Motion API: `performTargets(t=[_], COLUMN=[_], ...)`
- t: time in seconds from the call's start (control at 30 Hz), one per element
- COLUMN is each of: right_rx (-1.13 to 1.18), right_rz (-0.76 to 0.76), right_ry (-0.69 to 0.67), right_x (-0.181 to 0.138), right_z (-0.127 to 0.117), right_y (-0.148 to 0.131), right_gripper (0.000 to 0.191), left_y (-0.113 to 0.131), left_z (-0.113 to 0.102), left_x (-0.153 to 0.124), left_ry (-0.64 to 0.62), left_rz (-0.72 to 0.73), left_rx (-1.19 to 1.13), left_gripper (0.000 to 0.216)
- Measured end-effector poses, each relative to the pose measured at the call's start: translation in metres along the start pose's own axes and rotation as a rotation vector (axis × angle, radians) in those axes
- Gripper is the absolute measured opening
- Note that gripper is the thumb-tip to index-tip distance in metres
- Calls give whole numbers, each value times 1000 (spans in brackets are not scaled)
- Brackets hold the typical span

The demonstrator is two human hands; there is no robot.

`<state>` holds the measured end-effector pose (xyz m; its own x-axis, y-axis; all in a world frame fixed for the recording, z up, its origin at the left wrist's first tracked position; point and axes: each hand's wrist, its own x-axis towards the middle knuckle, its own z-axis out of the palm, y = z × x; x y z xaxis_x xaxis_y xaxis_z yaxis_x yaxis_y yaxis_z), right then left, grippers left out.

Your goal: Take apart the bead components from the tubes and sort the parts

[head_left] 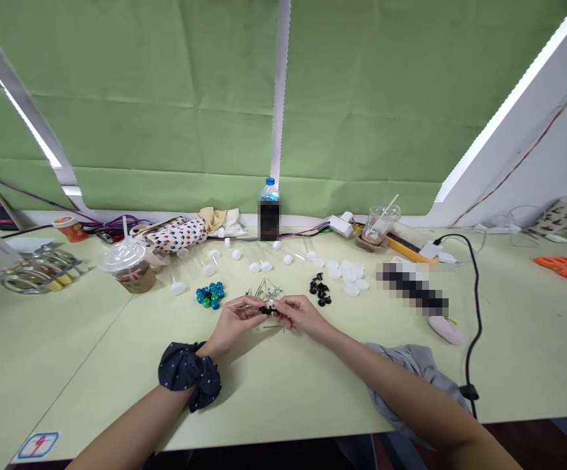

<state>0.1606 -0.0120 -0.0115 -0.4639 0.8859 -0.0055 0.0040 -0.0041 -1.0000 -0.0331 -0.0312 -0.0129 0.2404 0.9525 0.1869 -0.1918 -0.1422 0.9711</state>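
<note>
My left hand [237,320] and my right hand [303,314] meet near the middle of the table, fingertips pinched on a small black part [266,311] between them. A thin metal rod seems to stick out by the left fingers. Just beyond the fingers lies a loose pile of thin metal pieces [268,287], partly covered by the hands. Shiny blue and green balls [210,295] are grouped to the left. Several small black pieces [320,288], like the held one in colour, lie to the right beside white round caps [349,273].
Clear tubes with white ends [208,269] lie scattered behind the hands. A lidded drink cup [131,267] stands left; a bottle [270,212] stands at the back. A black cable [477,313] runs down the right side, near a pale pink object [446,329] and grey cloth [405,365].
</note>
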Motion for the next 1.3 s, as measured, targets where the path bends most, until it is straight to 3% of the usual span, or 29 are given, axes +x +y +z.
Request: performTargets(t=[0.2,0.33,0.67,0.9,1.03,1.3], right_rx=[3,34,-19,-43,-25,-128], right_rz=[-23,-69,-73,-10,-64,-169], right_ry=[30,75,16,-31,-6,53], right_x=[1,1,-1,2,-1,-1], right_z=[1,2,1,0,0,-1], right_y=[0,-4,-2,5,-2,-4], right_gripper=[41,39,35,53,40,32], left_y=[0,-1,-4,-5,-5,-5], left_z=[1,1,-1,0,-1,-2], left_x=[-1,0,1,1,1,0], left_ry=[-56,-25,52,44,40,60], left_rz=[16,3,28,6,18,18], left_rx=[-1,15,-7,-27,-26,-21], left_gripper=[20,21,21,22,21,21])
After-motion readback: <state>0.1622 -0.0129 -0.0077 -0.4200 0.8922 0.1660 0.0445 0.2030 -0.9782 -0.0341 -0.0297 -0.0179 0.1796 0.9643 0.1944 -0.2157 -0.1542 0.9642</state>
